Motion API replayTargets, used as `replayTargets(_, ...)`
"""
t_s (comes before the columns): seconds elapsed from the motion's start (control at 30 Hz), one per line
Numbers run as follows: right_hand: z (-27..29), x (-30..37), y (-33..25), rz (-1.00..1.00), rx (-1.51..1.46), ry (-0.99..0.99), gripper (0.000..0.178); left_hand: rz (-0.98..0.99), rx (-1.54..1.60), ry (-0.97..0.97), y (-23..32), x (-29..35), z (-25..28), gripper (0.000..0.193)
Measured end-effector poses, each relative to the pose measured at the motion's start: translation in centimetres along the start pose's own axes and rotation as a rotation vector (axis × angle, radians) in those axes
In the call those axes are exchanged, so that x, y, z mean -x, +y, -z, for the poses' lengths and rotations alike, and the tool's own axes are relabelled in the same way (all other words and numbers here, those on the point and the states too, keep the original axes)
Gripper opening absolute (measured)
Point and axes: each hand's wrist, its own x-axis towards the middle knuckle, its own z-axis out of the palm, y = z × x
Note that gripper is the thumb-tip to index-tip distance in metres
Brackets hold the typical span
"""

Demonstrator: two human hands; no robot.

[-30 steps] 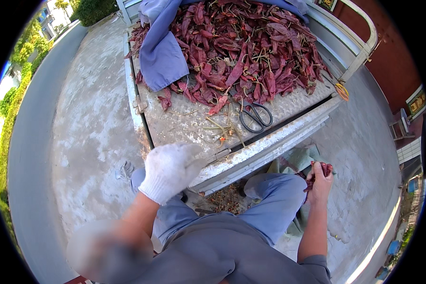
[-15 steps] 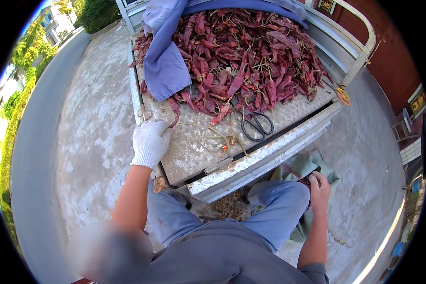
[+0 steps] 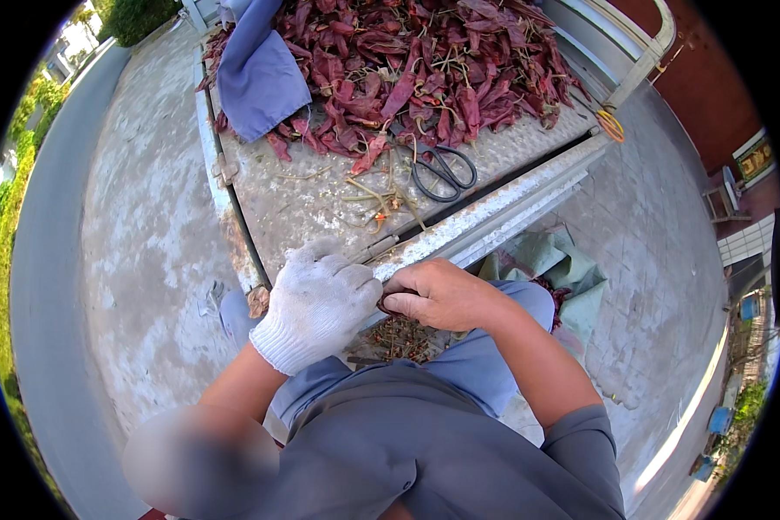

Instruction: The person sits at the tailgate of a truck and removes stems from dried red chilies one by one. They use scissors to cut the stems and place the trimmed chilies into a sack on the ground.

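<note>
My left hand [image 3: 316, 299], in a white knitted glove, is closed in front of the truck bed's near corner. Against its fingertips my bare right hand [image 3: 442, 295] is closed in a pinch. A bit of dark red dried chili pepper [image 3: 385, 305] shows between the two hands; the rest is hidden by the fingers. Beyond them, a large heap of dried red chili peppers [image 3: 442, 74] covers the metal truck bed [image 3: 277, 208]. Black-handled scissors [image 3: 443, 173] lie at the heap's near edge, beside some loose cut stems [image 3: 377, 198].
Blue-purple cloth [image 3: 262, 87] drapes over the heap's left side. The bed's metal edge [image 3: 494, 215] runs just beyond my hands. Below right lies a pale green sack [image 3: 572, 269] with dark red peppers at it. Stem scraps [image 3: 399, 338] litter the ground between my legs.
My left hand has come back from the bed's left edge, where it held a dried chili pepper. My right hand has risen from beside the sack to meet it. The view has shifted.
</note>
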Motion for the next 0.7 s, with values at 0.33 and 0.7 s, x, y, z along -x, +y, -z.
replayTargets(0.33, -0.9, 0.3, 0.6, 0.035, 0.025, 0.029, 0.022, -0.073, 0.008, -0.226, -0.3, -0.2, -1.0, 0.01)
replayTargets(0.7, -6.1, 1.2, 3.9, -0.055, -0.755, 0.139, 0.026, 0.191, 0.237, 0.074, 1.4, 0.8, -3.6, 0.013)
